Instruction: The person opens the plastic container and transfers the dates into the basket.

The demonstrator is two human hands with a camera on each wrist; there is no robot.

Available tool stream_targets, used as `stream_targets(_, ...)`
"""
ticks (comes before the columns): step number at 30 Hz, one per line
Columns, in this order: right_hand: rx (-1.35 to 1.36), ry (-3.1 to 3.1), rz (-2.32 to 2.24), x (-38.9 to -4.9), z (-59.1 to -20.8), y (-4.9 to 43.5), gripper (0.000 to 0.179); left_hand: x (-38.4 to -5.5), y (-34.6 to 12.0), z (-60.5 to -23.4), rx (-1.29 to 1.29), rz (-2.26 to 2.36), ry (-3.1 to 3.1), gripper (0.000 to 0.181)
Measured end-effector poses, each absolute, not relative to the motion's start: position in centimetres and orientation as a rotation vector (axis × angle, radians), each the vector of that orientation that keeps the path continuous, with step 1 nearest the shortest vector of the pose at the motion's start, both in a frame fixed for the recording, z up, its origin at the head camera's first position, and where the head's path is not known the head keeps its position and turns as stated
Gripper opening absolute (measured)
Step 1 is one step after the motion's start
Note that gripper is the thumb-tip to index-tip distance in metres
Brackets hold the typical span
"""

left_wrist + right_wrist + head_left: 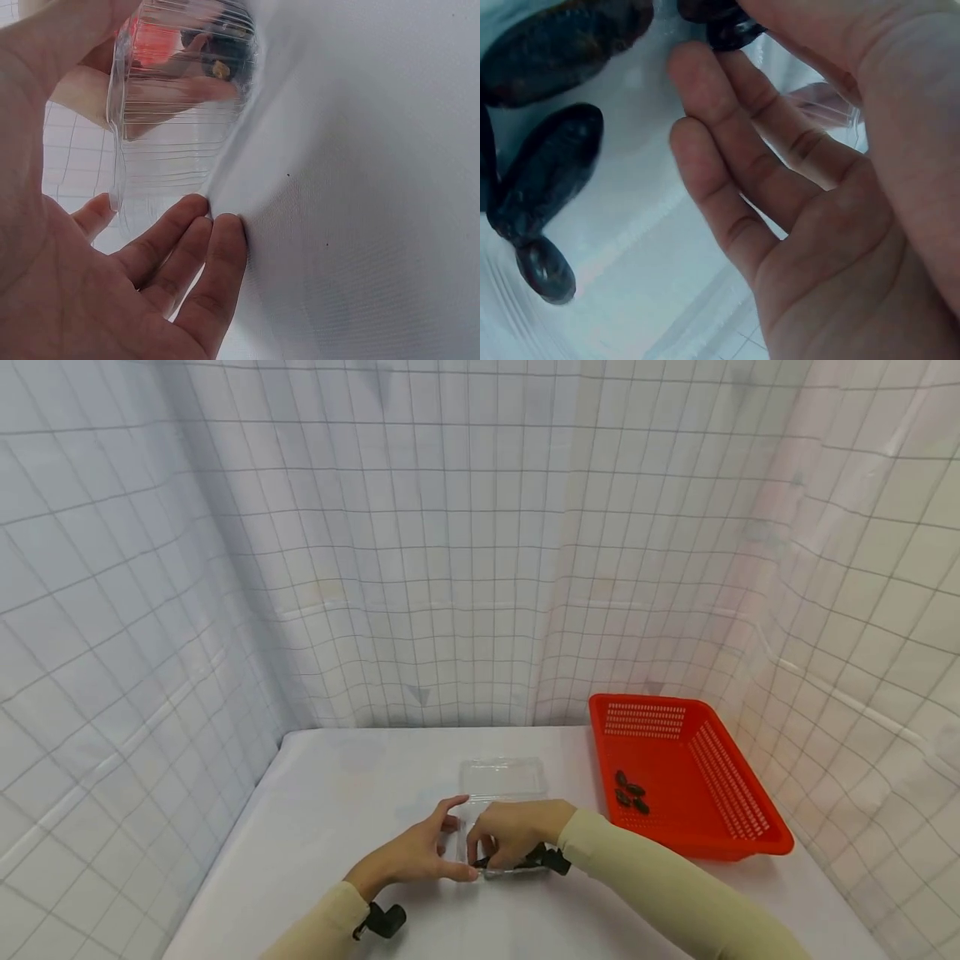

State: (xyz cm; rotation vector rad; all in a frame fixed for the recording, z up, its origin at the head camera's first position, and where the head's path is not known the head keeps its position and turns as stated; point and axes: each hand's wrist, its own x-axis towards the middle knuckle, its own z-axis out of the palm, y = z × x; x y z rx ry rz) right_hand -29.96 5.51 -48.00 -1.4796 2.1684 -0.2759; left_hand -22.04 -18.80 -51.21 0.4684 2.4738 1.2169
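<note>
The head view shows pale, gridded cloth (450,543) standing around a white tabletop (360,785). At its right side sits a red basket (678,764), its long axis running away from the person and slanting slightly. To the left of it lies a clear plastic container (169,165), its lid (502,777) laid back flat and pointing away; the long axis of the lid runs left to right. The person's left grip (420,856) is spread wide, fingers mostly straight, along the container's left wall and near corner. The right grip (517,828) reaches down inside, fingertips beside a dark piece (731,31); whether it is pinched I cannot tell. Other dark oval pieces (547,169) lie in the container: in the right wrist view, the two bigger ones slant from lower left to upper right, the smaller the opposite way. Four dark ovals (636,790) cluster near the basket's left wall, pointing different ways.
</note>
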Motion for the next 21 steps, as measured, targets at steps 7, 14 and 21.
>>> stream_targets(7, -1.374, 2.237, -0.314, -30.24, -47.65, 5.87, 0.022, -22.19, -18.79, -51.18, 0.473, 1.201, 2.486, 0.125)
stream_targets(14, -1.358, 2.264, -0.344, -30.46, -47.77, 6.20, 0.025, -22.15, -18.71, -51.15, 0.485, 1.205, 2.470, 0.125)
stream_targets(21, -1.374, 2.280, -0.378, -30.58, -47.70, 6.32, 0.024, -22.09, -18.75, -51.15, 0.482, 1.210, 2.473, 0.125)
